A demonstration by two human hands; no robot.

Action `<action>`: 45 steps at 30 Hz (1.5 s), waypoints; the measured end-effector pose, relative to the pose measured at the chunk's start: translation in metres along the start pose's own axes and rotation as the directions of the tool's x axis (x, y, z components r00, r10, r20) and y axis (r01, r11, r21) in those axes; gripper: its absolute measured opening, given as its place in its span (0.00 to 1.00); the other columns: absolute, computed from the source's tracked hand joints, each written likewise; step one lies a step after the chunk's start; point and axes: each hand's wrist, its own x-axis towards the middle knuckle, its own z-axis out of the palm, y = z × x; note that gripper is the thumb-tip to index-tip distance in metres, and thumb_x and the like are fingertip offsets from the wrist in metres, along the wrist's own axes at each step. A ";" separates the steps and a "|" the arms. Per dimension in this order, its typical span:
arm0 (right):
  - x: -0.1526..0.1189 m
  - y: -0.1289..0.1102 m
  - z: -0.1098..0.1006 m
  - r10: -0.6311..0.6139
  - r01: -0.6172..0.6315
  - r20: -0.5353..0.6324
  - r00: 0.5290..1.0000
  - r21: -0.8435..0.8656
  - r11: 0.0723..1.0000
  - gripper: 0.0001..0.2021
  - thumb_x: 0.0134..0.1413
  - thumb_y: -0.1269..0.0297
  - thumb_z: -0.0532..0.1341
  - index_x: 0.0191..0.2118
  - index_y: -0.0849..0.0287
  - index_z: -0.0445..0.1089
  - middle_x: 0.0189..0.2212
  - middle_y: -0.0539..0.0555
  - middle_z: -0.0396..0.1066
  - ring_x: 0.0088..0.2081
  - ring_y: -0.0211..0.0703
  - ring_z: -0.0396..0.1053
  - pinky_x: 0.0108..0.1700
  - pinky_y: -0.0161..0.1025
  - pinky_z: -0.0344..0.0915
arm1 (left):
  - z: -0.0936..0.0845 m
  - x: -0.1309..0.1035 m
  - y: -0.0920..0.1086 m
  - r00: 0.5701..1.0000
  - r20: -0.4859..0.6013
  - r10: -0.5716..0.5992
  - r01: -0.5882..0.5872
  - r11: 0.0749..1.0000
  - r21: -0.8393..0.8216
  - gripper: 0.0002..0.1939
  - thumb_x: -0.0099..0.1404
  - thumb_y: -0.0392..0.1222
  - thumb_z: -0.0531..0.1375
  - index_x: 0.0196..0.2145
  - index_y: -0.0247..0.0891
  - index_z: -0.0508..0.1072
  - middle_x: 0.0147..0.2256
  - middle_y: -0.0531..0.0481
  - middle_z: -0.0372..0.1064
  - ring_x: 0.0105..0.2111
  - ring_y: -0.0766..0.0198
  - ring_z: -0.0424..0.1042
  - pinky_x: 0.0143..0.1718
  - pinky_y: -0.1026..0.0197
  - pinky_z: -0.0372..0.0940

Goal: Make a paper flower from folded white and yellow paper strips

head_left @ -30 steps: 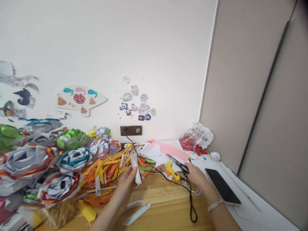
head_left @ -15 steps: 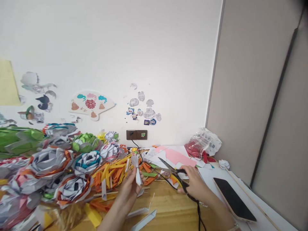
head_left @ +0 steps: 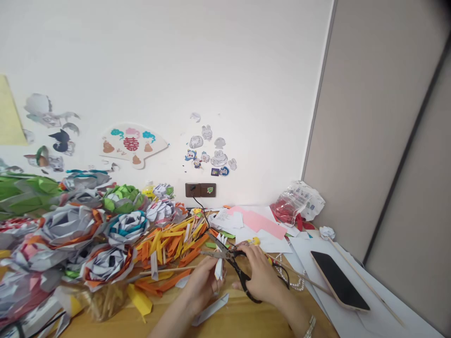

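My left hand [head_left: 201, 284] is closed round the lower part of a folded white paper strip [head_left: 219, 269], which stands roughly upright above the fingers. In my right hand [head_left: 260, 272] are black-handled scissors [head_left: 229, 254], fingers through the loops. Their blades are spread and cross the paper just above my left fingertips; whether they cut into it I cannot tell. Below my left hand, another folded white strip [head_left: 210, 310] lies on the wooden table [head_left: 243, 319].
Paper flowers [head_left: 72, 227] crowd the left side. Orange and yellow folded strips [head_left: 172, 244] lie behind my left hand. A phone [head_left: 340, 280] rests on white sheets at right, beside a thin stick [head_left: 366, 281]. Pink paper [head_left: 260, 223] and a plastic bag [head_left: 299, 202] are at the back.
My right hand has brought the scissors left and onto the paper in my left hand; before, they were apart. My left hand has shifted slightly right and lower.
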 end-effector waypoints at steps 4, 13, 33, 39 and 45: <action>0.000 -0.003 0.005 -0.005 0.004 -0.022 1.000 -0.051 0.999 0.30 0.34 0.61 0.66 0.49 0.58 0.60 0.46 0.59 0.62 0.48 0.54 0.58 0.49 0.48 0.56 | 0.000 0.001 0.000 1.000 -0.002 0.024 -0.024 0.999 0.036 0.05 0.56 0.32 0.57 0.24 0.35 0.64 0.17 0.58 0.60 0.16 0.73 0.60 0.16 0.72 0.58; 0.005 -0.001 0.016 0.035 -0.035 -0.010 0.999 -0.117 0.992 0.26 0.40 0.60 0.63 0.49 0.61 0.62 0.45 0.59 0.67 0.46 0.51 0.63 0.48 0.44 0.59 | -0.002 0.013 0.001 1.000 -0.020 0.023 -0.023 1.000 -0.005 0.06 0.53 0.28 0.56 0.21 0.34 0.63 0.15 0.57 0.59 0.15 0.74 0.60 0.17 0.71 0.60; 0.013 0.008 0.000 0.263 -0.291 -0.153 0.952 -0.201 0.935 0.13 0.49 0.60 0.59 0.42 0.54 0.66 0.31 0.52 0.73 0.34 0.47 0.71 0.32 0.35 0.61 | -0.005 0.009 0.014 0.993 0.116 0.036 -0.036 0.999 -0.003 0.07 0.59 0.38 0.58 0.26 0.32 0.68 0.23 0.52 0.65 0.20 0.71 0.65 0.23 0.67 0.66; 0.014 0.033 -0.003 0.305 -0.337 -0.226 0.925 -0.120 0.934 0.16 0.46 0.70 0.56 0.44 0.56 0.67 0.36 0.54 0.72 0.39 0.47 0.69 0.39 0.38 0.62 | -0.007 0.007 0.009 0.978 0.169 0.125 -0.140 0.987 0.080 0.13 0.53 0.45 0.63 0.22 0.33 0.66 0.20 0.54 0.62 0.18 0.73 0.60 0.22 0.67 0.61; 0.011 0.070 -0.023 0.317 -0.424 -0.372 0.872 -0.253 0.870 0.17 0.45 0.73 0.55 0.44 0.65 0.68 0.39 0.62 0.69 0.43 0.53 0.65 0.46 0.46 0.60 | -0.003 0.002 0.005 0.973 0.174 0.152 -0.181 0.970 0.164 0.17 0.50 0.51 0.63 0.24 0.35 0.64 0.20 0.56 0.62 0.17 0.73 0.57 0.20 0.69 0.55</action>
